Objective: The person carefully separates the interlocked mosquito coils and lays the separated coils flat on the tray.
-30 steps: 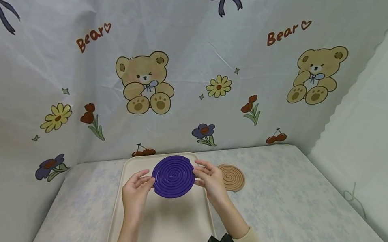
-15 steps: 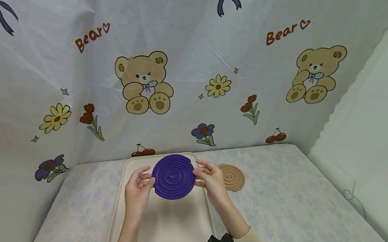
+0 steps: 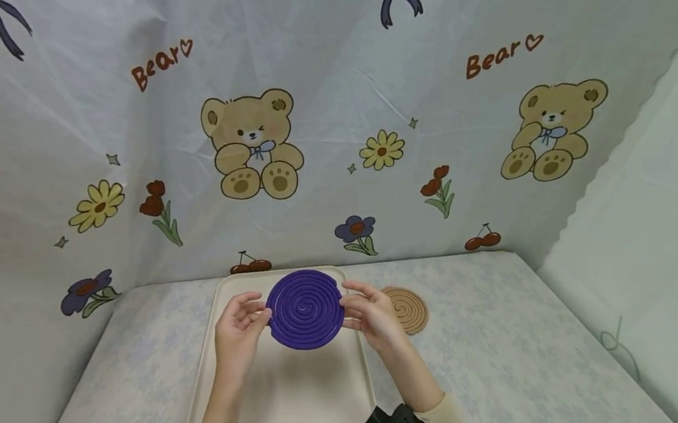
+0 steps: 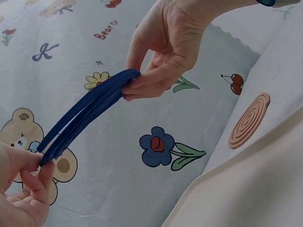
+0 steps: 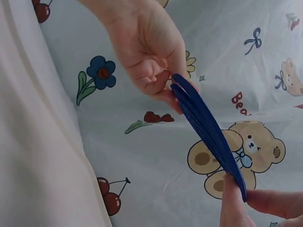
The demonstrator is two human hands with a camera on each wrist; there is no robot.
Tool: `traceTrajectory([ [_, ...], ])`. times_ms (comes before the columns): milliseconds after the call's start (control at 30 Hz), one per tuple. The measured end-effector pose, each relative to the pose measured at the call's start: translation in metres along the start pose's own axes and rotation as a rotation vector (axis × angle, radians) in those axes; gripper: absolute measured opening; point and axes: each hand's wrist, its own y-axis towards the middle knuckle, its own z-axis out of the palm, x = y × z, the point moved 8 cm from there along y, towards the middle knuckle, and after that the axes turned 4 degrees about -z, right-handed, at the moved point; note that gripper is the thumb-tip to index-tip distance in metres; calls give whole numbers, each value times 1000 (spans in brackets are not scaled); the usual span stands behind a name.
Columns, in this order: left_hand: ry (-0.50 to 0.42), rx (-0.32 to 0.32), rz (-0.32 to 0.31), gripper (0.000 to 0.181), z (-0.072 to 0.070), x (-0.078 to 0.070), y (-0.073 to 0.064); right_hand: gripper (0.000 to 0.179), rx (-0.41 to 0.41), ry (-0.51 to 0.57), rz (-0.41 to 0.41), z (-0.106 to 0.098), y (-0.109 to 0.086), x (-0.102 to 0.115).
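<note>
A round purple coaster with a spiral of ridges [image 3: 305,309] is held up above a cream tray [image 3: 304,416], its face toward the head camera. My left hand [image 3: 238,333] pinches its left edge between thumb and fingers. On the opposite edge, my right hand [image 3: 378,315] pinches it the same way. Seen edge-on in the left wrist view, the coaster [image 4: 87,116] looks dark blue, slightly bowed, with parted layers along its rim. The right wrist view also shows the coaster [image 5: 208,130] thin and curved between both hands.
A tan spiral coaster [image 3: 408,309] lies on the pale marbled table [image 3: 494,362], right of the tray and partly behind my right hand. A printed bear cloth [image 3: 313,115] hangs behind the table. A thin cord [image 3: 621,349] hangs at the right.
The purple coaster has shifted very slightly to the right, along with my right hand. Both hands keep their pinch on its edges.
</note>
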Motion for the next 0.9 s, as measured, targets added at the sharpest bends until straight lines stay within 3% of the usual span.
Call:
traceTrajectory([
  [100, -15, -5, -33, 26, 0, 2, 0, 38, 14, 13, 13, 1, -1, 1],
  [233, -34, -27, -87, 25, -1, 4, 0, 39, 4, -26, -35, 0, 0, 4],
  [433, -159, -17, -182, 24, -3, 10, -1, 39, -14, -88, -94, 0, -1, 7],
  [900, -155, -65, -133, 28, -8, 10, 1, 41, -24, -110, -139, 2, -4, 13],
])
